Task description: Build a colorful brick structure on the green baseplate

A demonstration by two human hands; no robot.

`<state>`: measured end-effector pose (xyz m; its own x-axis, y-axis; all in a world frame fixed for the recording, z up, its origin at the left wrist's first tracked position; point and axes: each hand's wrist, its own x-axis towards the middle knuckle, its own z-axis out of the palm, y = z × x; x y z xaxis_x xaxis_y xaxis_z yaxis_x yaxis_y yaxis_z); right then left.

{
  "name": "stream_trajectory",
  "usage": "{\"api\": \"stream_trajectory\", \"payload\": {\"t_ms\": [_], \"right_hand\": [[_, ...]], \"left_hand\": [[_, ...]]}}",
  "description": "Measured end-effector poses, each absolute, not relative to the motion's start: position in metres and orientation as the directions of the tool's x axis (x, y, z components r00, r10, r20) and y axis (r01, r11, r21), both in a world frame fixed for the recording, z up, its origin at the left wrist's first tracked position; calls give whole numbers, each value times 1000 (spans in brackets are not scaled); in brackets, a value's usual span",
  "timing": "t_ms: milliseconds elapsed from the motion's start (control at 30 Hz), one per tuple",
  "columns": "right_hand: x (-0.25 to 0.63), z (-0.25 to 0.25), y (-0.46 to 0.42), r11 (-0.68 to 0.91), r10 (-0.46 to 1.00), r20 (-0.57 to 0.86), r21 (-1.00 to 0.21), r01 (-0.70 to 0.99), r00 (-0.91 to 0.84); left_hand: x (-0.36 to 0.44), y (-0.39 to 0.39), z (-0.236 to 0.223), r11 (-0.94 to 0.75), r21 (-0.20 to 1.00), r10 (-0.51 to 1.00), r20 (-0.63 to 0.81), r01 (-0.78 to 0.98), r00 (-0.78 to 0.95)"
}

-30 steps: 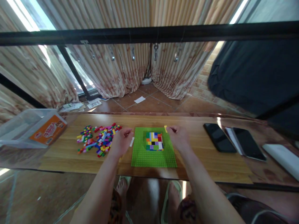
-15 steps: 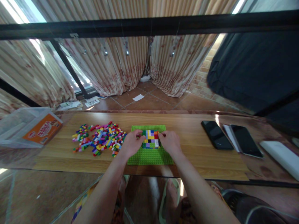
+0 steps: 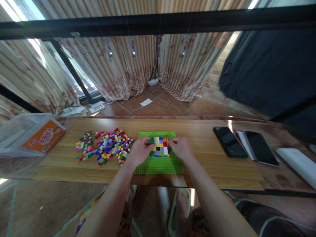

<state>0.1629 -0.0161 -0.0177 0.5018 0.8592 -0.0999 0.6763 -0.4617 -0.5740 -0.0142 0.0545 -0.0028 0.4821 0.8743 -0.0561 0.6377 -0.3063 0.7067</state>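
A block of joined toy bricks (image 3: 160,147) in many colours sits on a green studded baseplate (image 3: 158,168). At its left edge is my left hand (image 3: 140,151), thumb and fingers bent and closed against the bricks there. My right hand (image 3: 182,148) is at the right edge of the block, its thumb and fingertips pinched together. Whatever the right fingertips hold, if anything, is too small and hidden to make out. Left of the baseplate, next to my left hand, lies a loose pile of small coloured bricks (image 3: 113,144).
The wooden board (image 3: 197,164) lies under everything. A clear plastic box with an orange label (image 3: 44,136) stands at the left end. To the right lie a black phone (image 3: 230,142), a second phone (image 3: 261,148) and a white slab-like object (image 3: 297,166).
My right hand has shifted very slightly right, a little off the block's edge. My left hand stays at the left edge. The whole view has tilted a touch.
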Motion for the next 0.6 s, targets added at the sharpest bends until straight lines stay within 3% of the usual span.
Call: {"api": "stream_trajectory", "payload": {"t_ms": [600], "right_hand": [[167, -25, -15, -409, 876, -104, -676, 612, 471]], "left_hand": [[-12, 55, -9, -249, 794, 884, -47, 554, 465]]}}
